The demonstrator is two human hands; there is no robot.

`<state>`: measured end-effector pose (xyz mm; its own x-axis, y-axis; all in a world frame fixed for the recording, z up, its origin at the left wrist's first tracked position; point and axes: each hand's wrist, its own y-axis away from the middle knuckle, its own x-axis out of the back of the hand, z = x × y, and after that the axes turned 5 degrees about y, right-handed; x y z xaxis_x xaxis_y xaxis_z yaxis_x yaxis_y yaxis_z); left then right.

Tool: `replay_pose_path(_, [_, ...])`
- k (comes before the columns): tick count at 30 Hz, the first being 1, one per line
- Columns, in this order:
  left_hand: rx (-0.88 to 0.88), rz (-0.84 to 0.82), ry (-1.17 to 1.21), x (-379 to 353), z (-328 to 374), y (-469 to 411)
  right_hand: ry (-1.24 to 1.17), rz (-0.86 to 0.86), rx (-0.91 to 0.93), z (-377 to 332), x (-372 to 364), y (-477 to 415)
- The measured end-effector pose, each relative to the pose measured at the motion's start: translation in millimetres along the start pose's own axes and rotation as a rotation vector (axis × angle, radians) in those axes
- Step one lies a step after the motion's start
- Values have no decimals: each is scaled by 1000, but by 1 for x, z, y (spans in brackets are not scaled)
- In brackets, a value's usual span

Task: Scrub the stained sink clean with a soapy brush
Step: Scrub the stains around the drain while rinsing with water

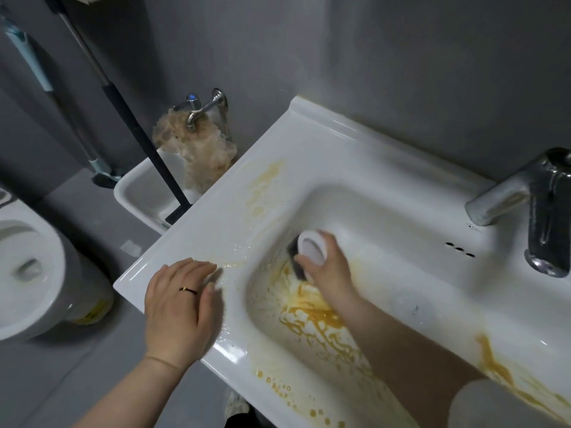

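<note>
Right hand [321, 267] gripping white-capped dark scrub brush [304, 253], working left inner wall of white ceramic sink [355, 143]. Left hand [179, 307] bracing flat, fingers together, on sink's left rim. Early: orange stains [318, 319] covering basin floor, near rim, far-left rim.

Your right hand [324, 264] grips the white-capped brush [304, 253] inside the sink [355, 168] basin, bristles against its left wall. Your left hand [179, 307] lies flat on the sink's left rim, beside orange stains [318, 319].
</note>
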<state>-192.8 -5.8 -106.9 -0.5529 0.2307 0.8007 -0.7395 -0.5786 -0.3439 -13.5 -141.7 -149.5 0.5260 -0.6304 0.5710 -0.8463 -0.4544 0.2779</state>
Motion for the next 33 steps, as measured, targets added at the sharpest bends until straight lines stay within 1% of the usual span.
replay_pose_path(2, [-4, 5, -1, 0, 1, -1, -23, 136, -54, -3, 11, -21])
replay_pose_path(3, [-6, 8, 1, 0, 0, -1, -36, 144, -60, -3, 10, -17])
replay_pose_path(4, [-7, 10, 4, 0, 0, -1, -25, 104, -37, 0, 5, -8])
replay_pose_path(7, [-16, 18, 11, 0, -1, 0, 119, -143, 118, 9, -10, 27])
replay_pose_path(8, [-20, 21, 12, 0, -1, 0, 141, -145, 147, 12, -7, 22])
replay_pose_path(9, [-25, 23, 11, 0, -1, 0, 145, -91, 135, 12, -2, 9])
replay_pose_path(11, [-38, 28, 7, 0, -1, -1, 148, 69, 22, 9, 13, -17])
replay_pose_path(12, [-46, 31, 2, 0, -1, -1, 161, 108, -16, 8, 17, -22])
replay_pose_path(13, [-52, 36, -2, 0, -1, -2, 191, 96, -5, 7, 17, -20])
replay_pose_path(16, [-55, 39, 5, 0, -3, -2, 403, -97, 247, 10, 2, 10])
replay_pose_path(17, [-54, 35, 6, -1, -3, -1, 435, -133, 306, 15, 1, 16])
replay_pose_path(18, [-51, 31, 6, -1, -4, 0, 425, -126, 302, 17, 7, 12])
replay_pose_path(21, [-38, 21, 7, -1, -4, 0, 405, 20, 87, 15, 26, -19])
replay_pose_path(22, [-42, 22, 7, -1, -3, -1, 440, 27, 72, 14, 28, -19])
replay_pose_path(23, [-49, 24, 8, -1, -3, -1, 477, -7, 116, 12, 26, -14])
replay_pose_path(26, [-53, 29, 16, 0, -1, -2, 544, -206, 331, 18, 13, 14])
replay_pose_path(27, [-46, 27, 16, 0, -1, -1, 551, -224, 345, 23, 16, 14])
replay_pose_path(28, [-38, 22, 15, 0, -1, -1, 538, -185, 289, 24, 22, 7])
replay_pose_path(30, [-29, 13, 7, 0, -1, 0, 488, -8, 72, 25, 37, -14])
replay_pose_path(31, [-28, 10, 2, 1, -1, 0, 482, 46, -1, 26, 40, -16])
replay_pose_path(32, [-31, 8, 1, 1, -1, 0, 494, 40, -5, 23, 40, -10])
replay_pose_path(33, [-35, 7, 4, 1, -1, -1, 504, -26, 57, 20, 35, 0])
